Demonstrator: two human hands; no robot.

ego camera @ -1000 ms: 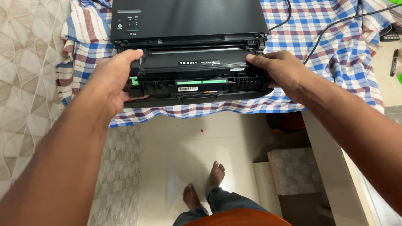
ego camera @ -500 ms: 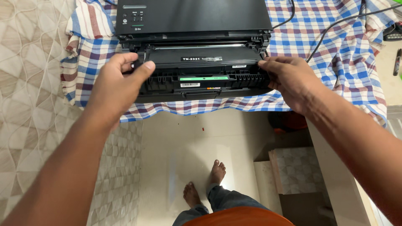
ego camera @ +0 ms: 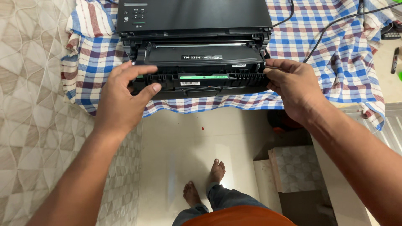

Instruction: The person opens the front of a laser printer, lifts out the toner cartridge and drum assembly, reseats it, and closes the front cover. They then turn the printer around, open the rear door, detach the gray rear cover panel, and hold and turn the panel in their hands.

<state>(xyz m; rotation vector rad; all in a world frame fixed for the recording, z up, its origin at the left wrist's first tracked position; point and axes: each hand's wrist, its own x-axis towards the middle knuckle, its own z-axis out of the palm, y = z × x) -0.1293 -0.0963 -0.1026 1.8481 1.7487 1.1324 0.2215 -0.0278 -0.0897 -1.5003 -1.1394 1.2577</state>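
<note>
Black toner cartridge sits half inside the printer front, between both hands; left hand loosely open at its end, right hand pinching the other end; likely rigid, moderately heavy, best gripped at both ends.

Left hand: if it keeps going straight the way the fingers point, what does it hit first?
Probably the left end of the black plastic toner cartridge sitting in the open front of the black printer. The left hand has its fingers at that end already; whether they touch it is unclear.
</note>
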